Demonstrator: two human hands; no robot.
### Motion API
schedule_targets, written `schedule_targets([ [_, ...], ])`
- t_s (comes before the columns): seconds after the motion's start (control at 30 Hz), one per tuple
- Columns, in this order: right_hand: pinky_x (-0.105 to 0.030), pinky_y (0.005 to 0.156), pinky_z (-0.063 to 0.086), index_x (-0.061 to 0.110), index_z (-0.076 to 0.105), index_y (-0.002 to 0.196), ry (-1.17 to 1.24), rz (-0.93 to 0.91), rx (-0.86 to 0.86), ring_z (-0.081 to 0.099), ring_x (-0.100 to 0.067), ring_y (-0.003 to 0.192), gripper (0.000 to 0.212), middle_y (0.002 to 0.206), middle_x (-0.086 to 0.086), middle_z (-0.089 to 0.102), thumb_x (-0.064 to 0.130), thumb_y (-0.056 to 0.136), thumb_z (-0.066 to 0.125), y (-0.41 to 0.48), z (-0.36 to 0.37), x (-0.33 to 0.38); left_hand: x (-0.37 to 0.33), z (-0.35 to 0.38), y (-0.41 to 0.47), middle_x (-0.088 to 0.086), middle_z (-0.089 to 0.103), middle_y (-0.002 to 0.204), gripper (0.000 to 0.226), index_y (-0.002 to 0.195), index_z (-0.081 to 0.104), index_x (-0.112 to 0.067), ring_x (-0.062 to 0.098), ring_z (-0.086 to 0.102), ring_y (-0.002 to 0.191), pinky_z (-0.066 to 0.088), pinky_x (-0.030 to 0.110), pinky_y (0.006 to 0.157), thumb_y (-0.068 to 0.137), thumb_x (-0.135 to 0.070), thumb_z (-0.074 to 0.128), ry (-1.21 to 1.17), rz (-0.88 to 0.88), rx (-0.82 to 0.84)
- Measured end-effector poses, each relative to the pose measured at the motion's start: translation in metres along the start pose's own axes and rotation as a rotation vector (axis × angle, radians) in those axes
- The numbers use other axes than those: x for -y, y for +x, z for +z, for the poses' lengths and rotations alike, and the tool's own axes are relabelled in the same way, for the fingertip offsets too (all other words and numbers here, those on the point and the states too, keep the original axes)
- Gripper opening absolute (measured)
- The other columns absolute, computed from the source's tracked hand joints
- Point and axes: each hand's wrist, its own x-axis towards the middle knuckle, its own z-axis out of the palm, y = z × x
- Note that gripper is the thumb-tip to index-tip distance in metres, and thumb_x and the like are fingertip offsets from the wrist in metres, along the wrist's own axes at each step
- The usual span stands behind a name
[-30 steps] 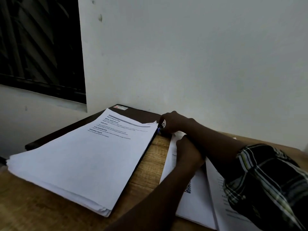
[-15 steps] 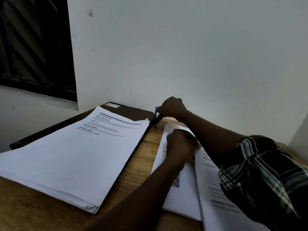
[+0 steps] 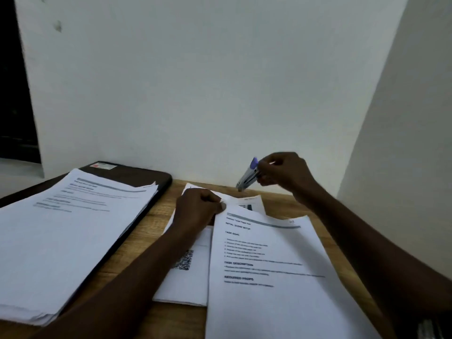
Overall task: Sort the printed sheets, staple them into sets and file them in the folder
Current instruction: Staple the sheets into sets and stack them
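Observation:
My right hand (image 3: pixel 283 172) holds a small blue and silver stapler (image 3: pixel 247 176) in the air above the far edge of the wooden table (image 3: pixel 137 243), nose pointing down-left. My left hand (image 3: pixel 199 209) pinches the top left corner of a printed set of sheets (image 3: pixel 269 277) lying in front of me. Under that set lies another sheet with a QR code (image 3: pixel 186 272). A thick stack of printed sheets (image 3: pixel 68 228) rests on the dark folder (image 3: pixel 137 173) at the left.
A white wall rises right behind the table, and a second wall closes in at the right. A dark window (image 3: pixel 14 94) is at the far left. Bare wood shows between the folder and the sheets.
My right hand has lifted the stapler from beside the folder's corner and carried it right, above the sheets. My left hand stays on the sheets' corner. The view has shifted right.

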Motion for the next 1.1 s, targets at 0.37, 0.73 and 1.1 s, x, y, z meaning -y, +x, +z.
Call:
schedule_targets([
  [0.37, -0.03, 0.066, 0.038, 0.014, 0.071, 0.098, -0.662, -0.513, 0.0, 0.06, -0.026, 0.083, 0.018, 0.086, -0.007, 0.067, 0.028, 0.09, 0.062, -0.038, 0.025, -0.029, -0.007, -0.003, -0.002, 0.007, 0.075, 0.086, 0.031, 0.061, 0.07, -0.02, 0.024, 0.069, 0.081, 0.059, 0.041, 0.08, 0.082, 0.002, 0.074, -0.006, 0.155, 0.135],
  [0.73, -0.038, 0.062, 0.044, 0.012, 0.065, 0.094, -0.798, -0.571, -0.042, 0.058, -0.035, 0.079, 0.012, 0.09, -0.009, 0.062, 0.019, 0.092, 0.055, -0.048, 0.029, -0.018, -0.015, -0.007, -0.006, 0.005, 0.071, 0.117, 0.016, 0.074, 0.059, -0.003, 0.028, 0.07, 0.101, 0.059, 0.038, 0.081, 0.086, 0.004, 0.068, -0.059, 0.177, 0.204],
  [1.1, -0.037, 0.069, 0.049, 0.013, 0.071, 0.098, -0.71, -0.622, -0.025, 0.062, -0.032, 0.084, 0.015, 0.09, -0.008, 0.067, 0.02, 0.086, 0.064, -0.049, 0.031, -0.008, -0.002, -0.011, 0.003, 0.003, 0.056, 0.06, 0.026, 0.07, 0.054, -0.011, 0.021, 0.052, 0.073, 0.045, 0.035, 0.073, 0.09, 0.004, 0.064, -0.079, 0.121, 0.149],
])
